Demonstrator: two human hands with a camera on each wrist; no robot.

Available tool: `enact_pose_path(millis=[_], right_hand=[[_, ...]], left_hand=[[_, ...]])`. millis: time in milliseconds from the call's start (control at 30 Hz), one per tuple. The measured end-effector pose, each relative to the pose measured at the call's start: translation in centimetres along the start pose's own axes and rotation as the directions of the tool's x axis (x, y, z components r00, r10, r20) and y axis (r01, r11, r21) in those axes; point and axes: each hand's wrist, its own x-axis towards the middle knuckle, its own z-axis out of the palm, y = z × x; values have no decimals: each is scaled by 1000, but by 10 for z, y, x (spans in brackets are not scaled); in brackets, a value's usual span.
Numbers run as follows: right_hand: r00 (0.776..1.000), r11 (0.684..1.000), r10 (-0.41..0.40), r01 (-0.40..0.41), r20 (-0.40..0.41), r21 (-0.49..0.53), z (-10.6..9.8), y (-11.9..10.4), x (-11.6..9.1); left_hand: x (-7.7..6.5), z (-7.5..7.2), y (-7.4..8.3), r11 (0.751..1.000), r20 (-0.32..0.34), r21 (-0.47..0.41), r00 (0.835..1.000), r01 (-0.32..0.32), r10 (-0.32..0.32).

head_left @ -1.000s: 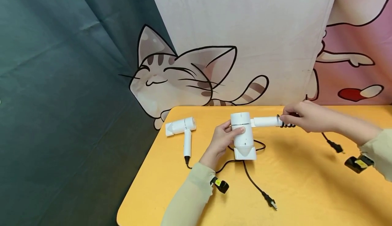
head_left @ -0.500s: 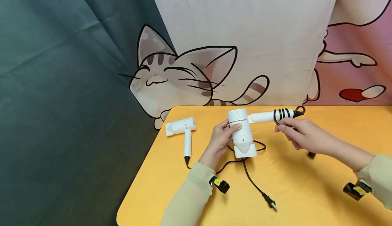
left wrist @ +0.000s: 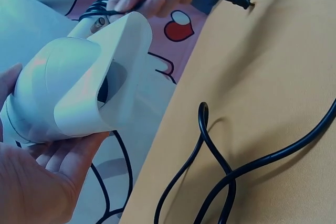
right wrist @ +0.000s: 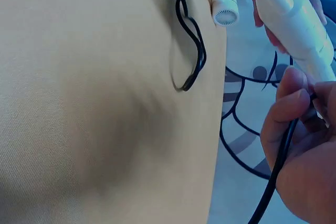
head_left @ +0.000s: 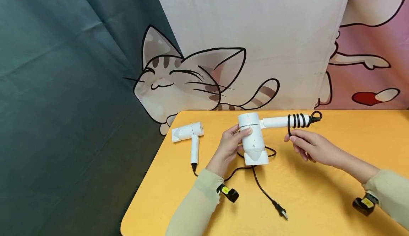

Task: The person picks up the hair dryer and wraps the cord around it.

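By the left hand, a white hair dryer is being gripped round its barrel, above the yellow table. Its cord, looped about the handle, is being pinched by the right hand. Farther left, another dryer is being borne by the table.

the hair dryers are white, their cords black, the table yellow, the printed cat brown-striped.
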Motion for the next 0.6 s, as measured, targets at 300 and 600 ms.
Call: enact_pose_path(millis=[300, 600], right_hand=[[1000, 1000, 12, -13, 20, 27, 0, 12, 4], [999, 1000, 22, -21, 30, -17, -4, 22, 5]], left_hand=[[-2, 0, 1, 1000, 10, 2, 1000, 12, -12], [-4, -1, 5, 1000, 28, -5, 999, 19, -18]])
